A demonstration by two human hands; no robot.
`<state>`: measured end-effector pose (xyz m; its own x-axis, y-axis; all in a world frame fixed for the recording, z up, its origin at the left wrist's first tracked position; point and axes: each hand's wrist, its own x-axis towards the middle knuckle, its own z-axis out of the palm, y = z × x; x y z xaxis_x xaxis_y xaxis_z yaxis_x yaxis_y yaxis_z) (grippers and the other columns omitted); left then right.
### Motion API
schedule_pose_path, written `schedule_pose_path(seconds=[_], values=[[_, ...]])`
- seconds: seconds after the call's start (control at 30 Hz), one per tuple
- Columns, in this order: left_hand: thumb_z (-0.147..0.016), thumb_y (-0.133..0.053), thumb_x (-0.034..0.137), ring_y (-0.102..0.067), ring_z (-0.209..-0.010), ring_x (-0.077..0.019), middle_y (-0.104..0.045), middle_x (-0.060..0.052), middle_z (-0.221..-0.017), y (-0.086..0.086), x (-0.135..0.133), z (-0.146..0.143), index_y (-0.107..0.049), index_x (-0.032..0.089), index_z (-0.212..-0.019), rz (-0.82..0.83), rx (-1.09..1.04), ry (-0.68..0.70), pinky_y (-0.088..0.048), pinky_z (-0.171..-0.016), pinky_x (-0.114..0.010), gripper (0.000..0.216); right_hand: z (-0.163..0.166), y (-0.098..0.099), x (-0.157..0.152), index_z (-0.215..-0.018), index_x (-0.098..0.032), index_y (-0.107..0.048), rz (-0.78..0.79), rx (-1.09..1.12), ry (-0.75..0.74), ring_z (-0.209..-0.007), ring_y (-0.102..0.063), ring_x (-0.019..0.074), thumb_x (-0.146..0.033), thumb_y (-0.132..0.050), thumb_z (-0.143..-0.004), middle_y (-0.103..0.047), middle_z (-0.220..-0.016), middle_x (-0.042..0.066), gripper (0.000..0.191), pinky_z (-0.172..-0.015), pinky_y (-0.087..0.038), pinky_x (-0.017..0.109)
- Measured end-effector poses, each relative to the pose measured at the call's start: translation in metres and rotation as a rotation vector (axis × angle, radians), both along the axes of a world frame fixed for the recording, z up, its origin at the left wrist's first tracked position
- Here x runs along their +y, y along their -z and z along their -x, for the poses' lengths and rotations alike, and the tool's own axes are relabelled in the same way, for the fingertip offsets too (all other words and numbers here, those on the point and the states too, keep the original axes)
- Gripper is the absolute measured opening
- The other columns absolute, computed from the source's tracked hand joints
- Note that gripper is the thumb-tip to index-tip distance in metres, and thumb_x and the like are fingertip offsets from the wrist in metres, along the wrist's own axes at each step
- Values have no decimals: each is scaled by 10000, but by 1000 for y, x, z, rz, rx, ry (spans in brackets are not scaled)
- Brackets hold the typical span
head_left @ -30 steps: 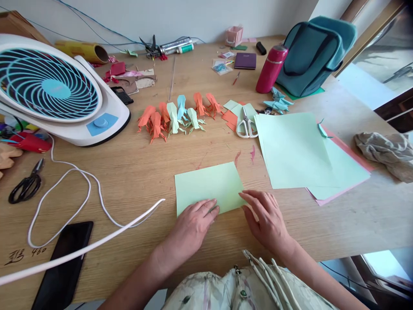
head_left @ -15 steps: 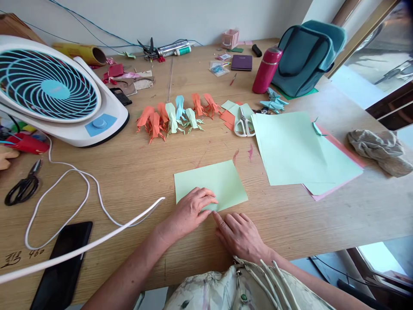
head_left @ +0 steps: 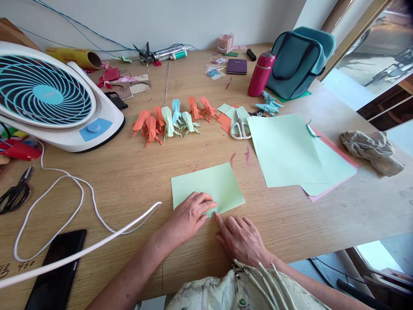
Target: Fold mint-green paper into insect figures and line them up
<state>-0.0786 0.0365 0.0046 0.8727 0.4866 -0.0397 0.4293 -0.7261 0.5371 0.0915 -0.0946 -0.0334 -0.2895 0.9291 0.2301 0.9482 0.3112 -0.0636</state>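
A pale green sheet of paper (head_left: 222, 183), its near edge looking like a fold, lies on the table in front of me. My left hand (head_left: 194, 211) rests flat on its near left part, fingers stretched over the surface. At the near edge, the index fingertip of my right hand (head_left: 237, 234) touches the paper; that finger is stretched out and the others are bent, with nothing held. Beyond the sheet stand several folded paper figures: orange (head_left: 152, 129), light green (head_left: 168, 122) and blue (head_left: 176, 111). White-handled scissors (head_left: 240, 129) lie on small paper pieces to the right.
Large green sheets (head_left: 284, 150) lie at the right, near a crumpled cloth (head_left: 371, 150). A fan (head_left: 106, 125), black scissors (head_left: 16, 193), a phone (head_left: 54, 271) and a white cable (head_left: 97, 245) occupy the left. Behind are a pink flask (head_left: 261, 74) and a teal bag (head_left: 297, 64).
The camera view has shifted slightly. My right index fingertip has slid a little along the near edge, and my left thumb sits slightly farther from it. The sheet stays in place.
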Motion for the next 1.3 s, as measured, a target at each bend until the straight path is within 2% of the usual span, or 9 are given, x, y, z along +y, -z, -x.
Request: schedule_pose_path(seconds=[0.2,0.4,0.67,0.8,0.9,0.93,1.03,1.13,1.3], values=[[-854,-559,20,-531,-1147,-196,-592,-35,-1240,-2,0,0,-624,256,-1241,33,3,-5,-481,-1022,-369,459,-11,-2,-3,-1301,-103,-570,1,-33,19,-643,-526,199,-320,-444,-1003,-583,-716,36,389,-590,-329,355],[-856,-559,25,-528,-1141,-208,-591,-44,-1236,1,0,1,-617,261,-1254,13,-10,-4,-485,-1007,-386,467,-28,-6,-8,-1373,-99,-501,50,-45,48,-677,-527,210,-327,-421,-1022,-588,-758,47,426,-613,-334,360],[-835,-577,7,-535,-1127,-208,-592,-47,-1234,4,0,2,-622,252,-1240,-18,-9,3,-492,-997,-389,475,-62,-6,-19,-1449,-151,-414,32,-84,168,-681,-536,218,-355,-337,-1056,-563,-757,36,450,-627,-352,363],[-840,-567,7,-540,-1120,-205,-594,-47,-1231,2,-1,1,-619,250,-1239,-45,1,10,-502,-985,-379,470,-78,-13,-19,-1442,-146,-411,16,-62,259,-694,-553,237,-359,-354,-1043,-578,-820,62,456,-654,-422,378],[-848,-553,4,-543,-1115,-209,-600,-52,-1235,1,-4,-1,-608,230,-1247,-105,48,24,-503,-987,-374,461,-73,-25,-1,-1463,-125,-366,1,64,242,-744,-571,265,-311,-390,-1028,-588,-884,96,474,-667,-492,409],[-855,-545,5,-546,-1117,-213,-603,-58,-1238,1,-7,-3,-601,217,-1252,-135,72,23,-503,-989,-373,453,-66,-28,10,-1474,-130,-343,2,146,195,-779,-583,266,-267,-402,-1022,-597,-921,107,476,-685,-515,408],[-890,-507,27,-564,-1124,-228,-613,-83,-1254,5,-18,-6,-567,171,-1276,-257,146,13,-505,-992,-382,416,-40,-30,51,-1494,-126,-296,30,386,-6,-1060,-590,264,-88,-374,-983,-596,-1154,165,518,-879,-548,393],[-919,-459,55,-584,-1142,-237,-626,-98,-1249,14,-34,-8,-558,156,-1262,-363,217,1,-489,-1018,-398,371,-17,-18,88,-1470,-96,-348,51,495,-122,-1267,-506,276,-21,-353,-932,-515,-1352,219,544,-1015,-504,444],[-970,-494,266,-502,-1325,-291,-529,-160,-1427,24,-57,-5,-456,136,-1384,-453,251,-73,-408,-1104,-444,436,-12,11,110,-1360,-97,-519,84,527,-190,-1318,-483,268,-14,-386,-889,-505,-1429,198,497,-1076,-456,470]])
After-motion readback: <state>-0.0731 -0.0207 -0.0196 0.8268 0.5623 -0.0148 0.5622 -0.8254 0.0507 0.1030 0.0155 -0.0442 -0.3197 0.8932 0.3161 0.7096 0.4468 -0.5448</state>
